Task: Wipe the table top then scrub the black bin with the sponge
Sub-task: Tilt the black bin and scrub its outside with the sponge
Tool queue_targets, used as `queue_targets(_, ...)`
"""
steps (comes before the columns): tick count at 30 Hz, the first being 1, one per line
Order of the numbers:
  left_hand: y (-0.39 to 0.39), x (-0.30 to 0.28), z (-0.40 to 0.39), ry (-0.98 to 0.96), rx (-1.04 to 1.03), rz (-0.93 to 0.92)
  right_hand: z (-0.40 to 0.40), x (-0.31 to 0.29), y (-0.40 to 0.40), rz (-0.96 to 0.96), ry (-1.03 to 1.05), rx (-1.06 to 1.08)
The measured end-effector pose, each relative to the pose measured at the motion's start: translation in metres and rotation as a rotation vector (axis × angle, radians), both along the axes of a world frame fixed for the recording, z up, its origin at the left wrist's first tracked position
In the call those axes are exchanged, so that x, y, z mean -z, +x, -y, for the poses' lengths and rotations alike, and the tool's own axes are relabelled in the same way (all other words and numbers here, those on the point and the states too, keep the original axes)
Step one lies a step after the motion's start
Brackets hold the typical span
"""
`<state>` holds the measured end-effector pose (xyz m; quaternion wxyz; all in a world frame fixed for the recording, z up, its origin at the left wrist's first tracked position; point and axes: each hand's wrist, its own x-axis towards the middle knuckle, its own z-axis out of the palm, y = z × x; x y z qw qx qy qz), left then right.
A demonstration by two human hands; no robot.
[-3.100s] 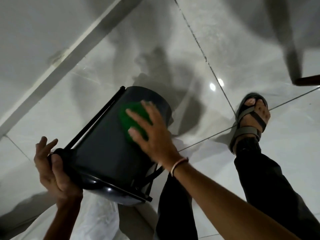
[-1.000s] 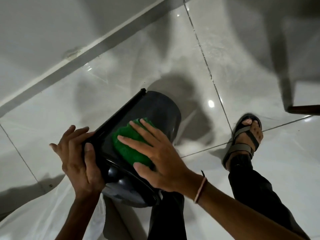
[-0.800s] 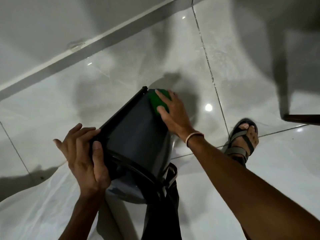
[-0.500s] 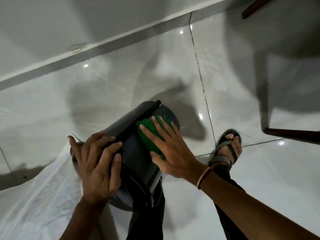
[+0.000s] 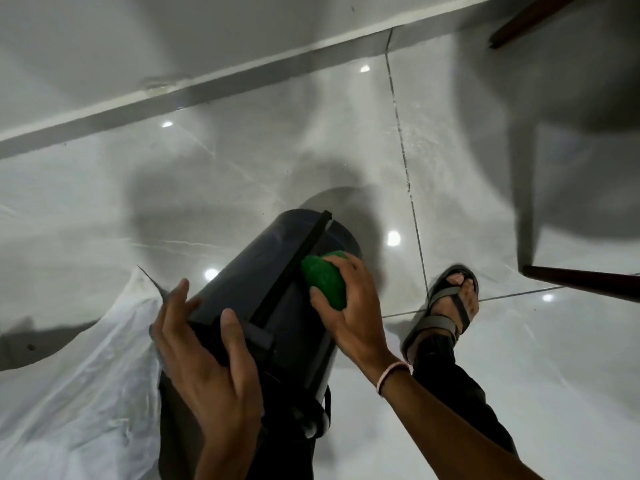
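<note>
Left hand (image 5: 211,368): nearest the camera, fingers spread and wrapped over the near end of the black bin (image 5: 277,292), thumb on the side; it steadies the bin, which lies tilted with its far end toward the floor.
Right hand (image 5: 349,306): curled over the green sponge (image 5: 325,282), pressing it onto the bin's wall just right of the raised black bar (image 5: 294,268).
Change: half a second ago the sponge sat higher with the fingers splayed flat; now the hand cups it, and the bin has rolled so the bar faces up.
Meaning: judged from this, scrubbing is under way and working round the wall; the table part looks done.
Counts: one bin, one sponge, two hands, one sandalled foot (image 5: 446,306), one sheet of clear plastic (image 5: 79,382).
Farther: glossy floor tiles (image 5: 242,161), two dark wooden legs (image 5: 581,282) at right, then the wall's skirting (image 5: 207,84).
</note>
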<state>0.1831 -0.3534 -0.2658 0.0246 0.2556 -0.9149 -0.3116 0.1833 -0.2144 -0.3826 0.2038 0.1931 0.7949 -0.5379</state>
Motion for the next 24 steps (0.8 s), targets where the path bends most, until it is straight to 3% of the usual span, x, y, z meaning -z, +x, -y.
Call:
queue_targets(3,0.015,0.005,-0.002,-0.028,-0.009,0.134,-0.011,-0.016,0.014,0.044,-0.083,0.134)
queue_targets(7,0.052,0.007,-0.001,-0.083,0.252,0.121,-0.043,-0.019,0.001,0.044,-0.117,0.248)
queue_targets(10,0.072,0.009,0.007,-0.062,0.315,0.089,-0.049,0.000,-0.016,0.004,-0.025,-0.002)
queue_targets(13,0.077,0.010,0.015,-0.010,0.156,0.130,-0.027,0.021,-0.010,0.088,0.080,-0.333)
queue_targets(16,0.074,0.011,0.024,-0.019,0.157,0.165,-0.002,0.001,-0.003,0.058,0.120,-0.395)
queue_targets(20,0.070,0.015,0.027,-0.016,0.226,0.174,0.030,-0.053,0.030,-0.211,0.010,-0.580)
queue_targets(22,0.072,0.016,0.029,0.002,0.209,0.162,0.029,-0.044,0.044,-0.273,0.041,-0.555)
queue_targets(24,0.072,0.018,0.034,0.072,0.118,0.165,0.016,-0.015,0.041,-0.198,0.158,-0.452)
